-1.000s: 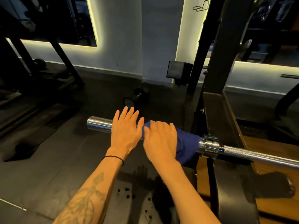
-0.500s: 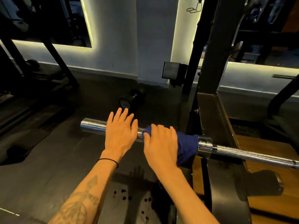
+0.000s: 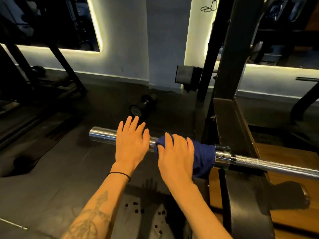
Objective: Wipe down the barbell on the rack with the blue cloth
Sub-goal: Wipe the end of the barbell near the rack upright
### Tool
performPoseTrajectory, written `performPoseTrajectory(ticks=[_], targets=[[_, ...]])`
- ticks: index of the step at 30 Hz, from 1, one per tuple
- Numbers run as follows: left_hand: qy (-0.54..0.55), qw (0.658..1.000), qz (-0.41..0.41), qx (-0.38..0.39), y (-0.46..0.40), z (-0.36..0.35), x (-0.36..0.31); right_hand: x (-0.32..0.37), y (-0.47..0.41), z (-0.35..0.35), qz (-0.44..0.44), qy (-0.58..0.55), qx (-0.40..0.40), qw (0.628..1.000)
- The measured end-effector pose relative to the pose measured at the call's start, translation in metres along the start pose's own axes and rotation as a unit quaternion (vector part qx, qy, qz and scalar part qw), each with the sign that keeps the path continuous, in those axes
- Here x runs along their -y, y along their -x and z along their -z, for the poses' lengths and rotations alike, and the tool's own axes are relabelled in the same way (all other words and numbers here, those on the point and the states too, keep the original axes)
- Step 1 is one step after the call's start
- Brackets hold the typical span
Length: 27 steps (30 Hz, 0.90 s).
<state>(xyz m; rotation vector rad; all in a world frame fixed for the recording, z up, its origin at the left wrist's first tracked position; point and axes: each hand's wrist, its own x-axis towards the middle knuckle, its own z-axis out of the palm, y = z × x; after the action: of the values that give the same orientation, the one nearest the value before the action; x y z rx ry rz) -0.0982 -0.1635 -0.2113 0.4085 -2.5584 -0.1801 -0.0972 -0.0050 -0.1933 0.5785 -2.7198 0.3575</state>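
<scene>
A chrome barbell (image 3: 101, 135) lies across the rack, its thick sleeve pointing left and its knurled shaft running off to the right. The blue cloth (image 3: 204, 155) is draped over the sleeve just left of the collar. My right hand (image 3: 176, 156) presses on the cloth, fingers curled over it and the sleeve. My left hand (image 3: 131, 144) rests flat on the bare sleeve to the cloth's left, fingers spread and straight.
The black rack upright (image 3: 231, 69) rises just behind the collar, with a wooden platform (image 3: 283, 169) at the right. A black dumbbell (image 3: 143, 106) lies on the dark rubber floor behind the sleeve. Another frame stands at the far left.
My right hand and the cloth stay near the collar. My left hand's fingers have spread wider on the sleeve. The view has shifted slightly.
</scene>
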Motion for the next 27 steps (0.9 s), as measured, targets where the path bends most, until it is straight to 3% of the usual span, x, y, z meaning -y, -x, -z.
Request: performPoseTrajectory(ticks=[4,9,17,23,27], targets=[[-0.017,1.000,-0.001,0.008,-0.003,0.003,0.001,0.020,-0.037,0.011,0.051,0.009,0.113,0.992],[0.001,1.000,0.008,0.000,-0.007,0.001,0.001,-0.010,-0.029,0.011,0.070,0.042,0.072,0.994],[-0.003,1.000,-0.001,-0.022,0.007,0.003,0.002,-0.047,0.031,-0.011,0.118,-0.006,-0.014,0.993],[-0.018,1.000,-0.010,-0.001,0.001,0.002,0.002,-0.041,-0.034,0.026,0.004,0.031,0.068,0.997],[-0.008,1.000,-0.004,-0.008,-0.002,0.002,0.002,-0.054,-0.001,0.022,0.014,0.002,0.006,1.000]])
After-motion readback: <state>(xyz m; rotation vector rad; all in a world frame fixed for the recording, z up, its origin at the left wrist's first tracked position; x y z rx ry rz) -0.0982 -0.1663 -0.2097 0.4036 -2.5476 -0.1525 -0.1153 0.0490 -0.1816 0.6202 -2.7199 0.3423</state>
